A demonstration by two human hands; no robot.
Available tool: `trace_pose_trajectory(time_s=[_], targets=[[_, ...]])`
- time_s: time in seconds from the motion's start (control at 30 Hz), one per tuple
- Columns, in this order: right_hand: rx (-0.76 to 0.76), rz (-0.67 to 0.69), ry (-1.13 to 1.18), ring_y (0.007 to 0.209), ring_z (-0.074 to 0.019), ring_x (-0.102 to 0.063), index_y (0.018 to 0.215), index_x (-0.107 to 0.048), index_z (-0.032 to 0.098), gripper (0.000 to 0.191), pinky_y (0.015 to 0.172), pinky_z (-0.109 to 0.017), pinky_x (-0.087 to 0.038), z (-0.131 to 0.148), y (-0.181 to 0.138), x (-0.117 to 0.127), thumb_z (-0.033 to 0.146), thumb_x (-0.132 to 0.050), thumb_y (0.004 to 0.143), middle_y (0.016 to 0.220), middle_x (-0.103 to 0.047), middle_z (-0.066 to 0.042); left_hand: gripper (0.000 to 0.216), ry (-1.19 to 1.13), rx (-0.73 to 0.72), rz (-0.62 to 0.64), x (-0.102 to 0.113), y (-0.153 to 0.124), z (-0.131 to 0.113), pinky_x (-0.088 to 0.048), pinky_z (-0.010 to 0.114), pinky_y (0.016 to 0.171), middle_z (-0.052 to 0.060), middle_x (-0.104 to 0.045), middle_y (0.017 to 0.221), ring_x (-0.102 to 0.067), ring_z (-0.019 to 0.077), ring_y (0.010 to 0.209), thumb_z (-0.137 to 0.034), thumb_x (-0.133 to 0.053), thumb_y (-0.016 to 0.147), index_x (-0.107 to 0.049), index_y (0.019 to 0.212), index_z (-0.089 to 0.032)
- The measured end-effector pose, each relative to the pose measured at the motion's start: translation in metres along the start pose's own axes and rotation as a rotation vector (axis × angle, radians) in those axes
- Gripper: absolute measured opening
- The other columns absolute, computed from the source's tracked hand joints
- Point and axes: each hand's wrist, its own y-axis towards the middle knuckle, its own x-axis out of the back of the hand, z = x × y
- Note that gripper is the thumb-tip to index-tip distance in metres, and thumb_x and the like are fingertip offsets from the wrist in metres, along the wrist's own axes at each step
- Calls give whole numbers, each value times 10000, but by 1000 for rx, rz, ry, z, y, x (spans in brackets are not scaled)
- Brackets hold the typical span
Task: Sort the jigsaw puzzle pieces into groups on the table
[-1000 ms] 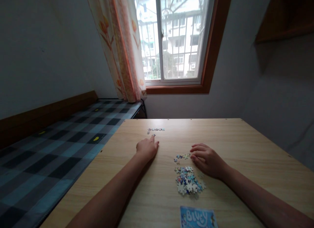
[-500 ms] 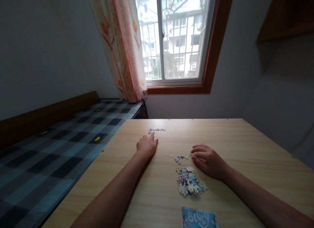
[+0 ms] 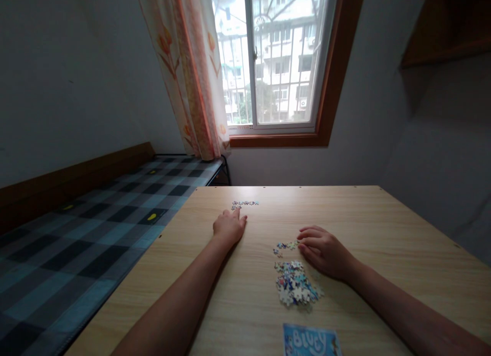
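Note:
Near the far side of the table, my left hand (image 3: 229, 227) reaches out with its index finger extended and the thumb held apart. Its fingertip is at the lower edge of a short row of joined jigsaw pieces (image 3: 246, 203). My right hand (image 3: 321, 247) rests on the table with its fingers loosely stretched. Those fingertips lie beside a few loose jigsaw pieces (image 3: 284, 246); whether they touch the closest one I cannot tell. Closer to me is a heap of jigsaw pieces (image 3: 297, 284), some pale side up and some coloured.
A blue "Bluey" packet (image 3: 311, 340) lies at the near edge of view on the wooden table (image 3: 387, 233). Left of the table stands a bed (image 3: 115, 218) with a checked cover. A curtain (image 3: 192, 74) hangs beside the window (image 3: 284, 64) behind.
Both hands keep nearly the same place and pose. The jigsaw pieces show no clear movement; the whole view has shifted very slightly.

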Motion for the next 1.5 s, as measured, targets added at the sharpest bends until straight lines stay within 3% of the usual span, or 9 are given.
trace_pose_trajectory(time_s=[0.4,0.63,0.73,0.83,0.97,1.03,1.23,1.5], targets=[[4,-2,7,982,-240,-682,828,-721,214,236,905,-422,-562,1,1,-1,201,-537,975,928,-746,-81,592,1,4,24,5,-2,-3,-490,397,889,193,-625,1253,-612,323,1133,-535,-310,991,-521,1456,-235],[-6,-17,16,994,-240,-680,836,-737,218,241,917,-430,-562,-4,-1,-2,226,-543,978,926,-746,-84,551,5,-37,-37,2,-3,-3,-490,374,854,176,-636,1220,-636,303,1075,-516,-355,992,-531,1430,-230],[-28,-40,16,989,-243,-683,828,-741,212,248,905,-430,-564,-5,-1,-1,239,-546,979,915,-750,-88,476,-62,-138,-120,1,-9,-8,-487,349,828,148,-648,1210,-645,273,1037,-467,-397,990,-568,1348,-204],[-35,-53,23,970,-243,-684,827,-737,208,237,905,-437,-559,-5,0,0,234,-553,974,905,-751,-90,342,-174,-355,-146,2,-20,-16,-473,319,812,102,-689,1111,-646,230,970,-431,-436,982,-633,1129,-194],[-45,-75,28,971,-240,-681,840,-737,208,233,915,-442,-552,-7,1,0,226,-549,977,914,-752,-88,288,-227,-689,5,5,-36,-26,-441,294,743,52,-700,864,-621,188,794,-427,-491,950,-642,829,-213],[-44,-83,37,975,-237,-680,857,-742,209,234,933,-447,-545,-8,1,0,225,-543,979,920,-754,-88,309,-213,-777,65,6,-42,-29,-416,288,694,42,-677,766,-598,175,722,-423,-515,930,-625,732,-212],[-26,-63,78,1055,-250,-659,901,-751,223,161,951,-458,-540,-6,-1,4,205,-593,923,968,-750,-86,368,-200,-831,82,11,-48,-31,-320,283,591,21,-612,628,-519,152,607,-453,-543,889,-561,616,-209],[42,95,50,1240,-295,-577,875,-754,252,45,1042,-503,-457,3,-1,7,281,-733,847,1147,-718,-81,446,-212,-889,98,9,-47,-31,-256,281,555,-1,-572,564,-453,131,544,-550,-575,862,-567,586,-200]])
